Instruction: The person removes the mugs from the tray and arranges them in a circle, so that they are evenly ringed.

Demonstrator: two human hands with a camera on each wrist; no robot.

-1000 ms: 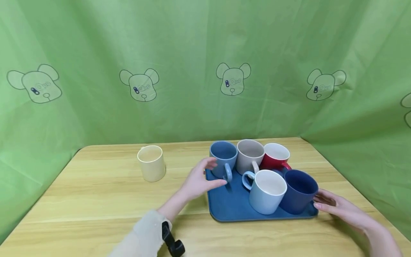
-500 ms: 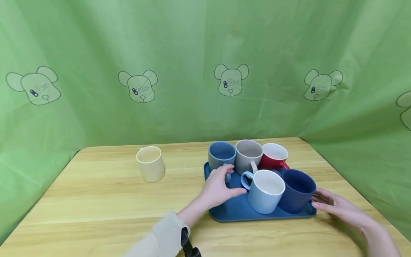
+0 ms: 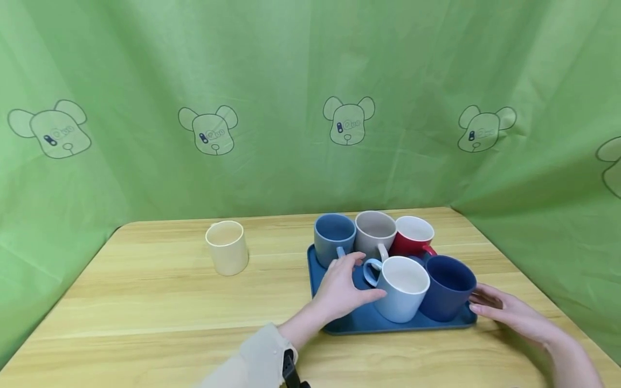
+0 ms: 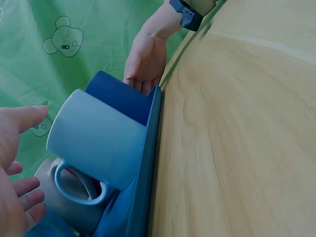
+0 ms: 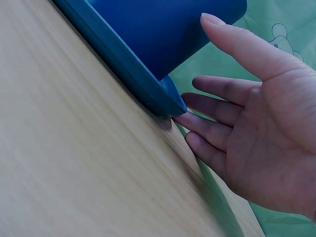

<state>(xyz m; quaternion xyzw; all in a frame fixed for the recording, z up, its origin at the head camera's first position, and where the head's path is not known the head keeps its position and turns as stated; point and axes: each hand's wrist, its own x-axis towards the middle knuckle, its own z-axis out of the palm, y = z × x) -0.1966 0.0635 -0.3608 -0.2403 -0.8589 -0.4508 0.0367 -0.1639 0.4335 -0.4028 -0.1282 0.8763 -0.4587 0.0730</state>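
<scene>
My left hand hovers over the left part of the blue tray, thumb and fingers spread. It is nearest to the light blue mug, whose handle points toward it; in the left wrist view, a gap separates the fingers from this mug. Beside it on the tray is a navy mug. At the tray's right end my right hand has its fingers extended. The right wrist view shows its fingertips at the tray's corner, with the thumb near the navy mug; whether they touch is unclear.
Along the tray's back stand a grey-blue mug, a grey mug and a red mug with a white inside. A cream mug stands apart on the wooden table. Green cloth hangs behind the table.
My left hand has moved right, from beside the grey-blue mug's handle toward the light blue mug. The right hand stays at the tray's right end; the mugs keep their places.
</scene>
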